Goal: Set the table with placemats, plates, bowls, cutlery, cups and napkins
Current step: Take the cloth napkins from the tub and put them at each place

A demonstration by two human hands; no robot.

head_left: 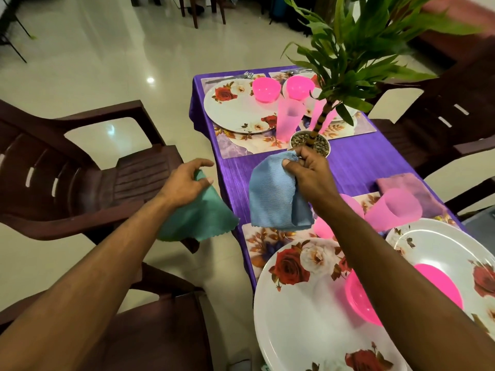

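While the left hand point(184, 180) is gripping a soft green napkin point(199, 219), the right hand point(308, 170) is pinching a ribbed blue napkin point(273, 194). Four round floral plates point(238, 105) are lying on the counter point(356, 162).

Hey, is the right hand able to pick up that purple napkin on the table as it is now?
Probably not yet: the right hand already pinches the blue napkin. The purple napkin lies uncovered beyond a pink cup, so the path looks free.

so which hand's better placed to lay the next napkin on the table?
Right, probably. The right hand pinches the blue napkin above the purple tablecloth. The left hand holds the green napkin off the table's edge, over the chair.
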